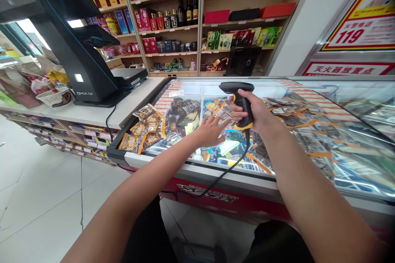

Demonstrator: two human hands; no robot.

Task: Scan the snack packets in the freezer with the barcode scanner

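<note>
My right hand [259,113] is wrapped round the handle of a black and yellow barcode scanner [243,104], held upright above a glass-topped chest freezer [247,178]. From the handle's base a black cable [230,168] curves down over the freezer's front edge. My left hand [212,131] is spread out, palm down, just left of the scanner, with nothing in it. Whether it touches the glass I cannot tell. Orange-edged snack packets [148,127] lie in a pile at the freezer's left end. More packets [308,131] cover the glass to the right of my right hand.
On the counter [129,111] at left stand a black checkout terminal [92,61] and a paper bowl [57,98]. Shelves [173,26] with boxes and bottles line the back. A red and white sign [348,70] is at right.
</note>
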